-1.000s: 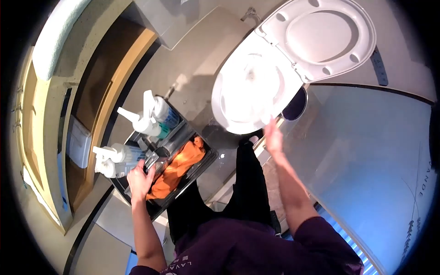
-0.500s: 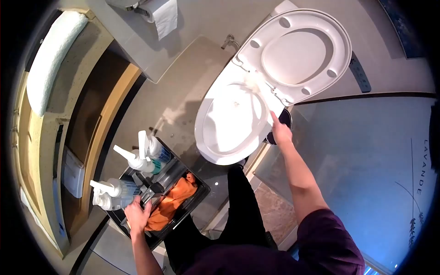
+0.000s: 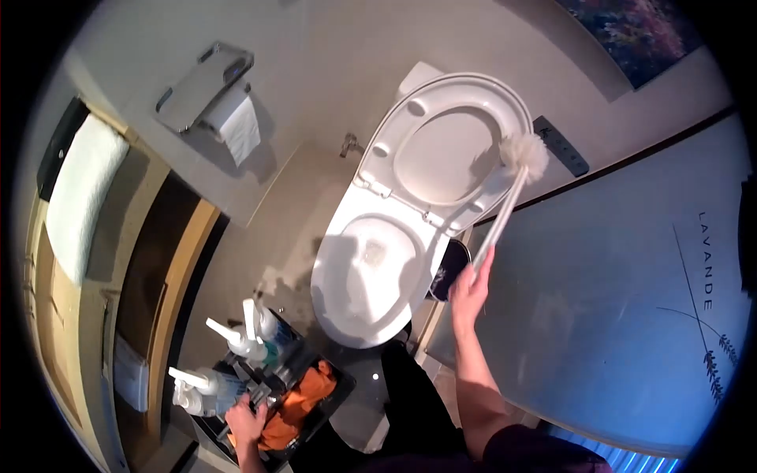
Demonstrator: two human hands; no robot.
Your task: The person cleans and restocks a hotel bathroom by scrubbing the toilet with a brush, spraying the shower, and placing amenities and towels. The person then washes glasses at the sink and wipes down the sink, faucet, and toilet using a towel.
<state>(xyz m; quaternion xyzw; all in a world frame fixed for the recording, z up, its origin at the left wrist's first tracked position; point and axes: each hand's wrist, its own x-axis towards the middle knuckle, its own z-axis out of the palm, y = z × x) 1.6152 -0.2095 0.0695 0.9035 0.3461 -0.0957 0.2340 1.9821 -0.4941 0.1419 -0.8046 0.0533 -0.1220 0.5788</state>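
Note:
My right hand (image 3: 470,296) is wrapped round the white handle of a toilet brush (image 3: 503,214). The brush's fluffy white head is up in front of the right edge of the raised toilet seat (image 3: 384,130). Below it the white toilet bowl (image 3: 327,303) stands uncovered. At lower left my left hand (image 3: 247,422) is closed on the handle of a black caddy (image 3: 337,398); part of its grip is hidden. An orange cloth (image 3: 303,398) lies in the caddy, beside several white-topped bottles (image 3: 251,347).
A dark bin (image 3: 449,270) stands right of the bowl, beside a frosted glass panel (image 3: 583,299). Toilet paper (image 3: 239,128) hangs on the wall. A wooden shelf unit with a rolled white towel (image 3: 91,189) runs along the left. A control panel (image 3: 561,147) is on the wall.
The brush has come up out of the bowl area to beside the raised seat, its head now pointing upward. My view has shifted upward; my left hand stays at the caddy.

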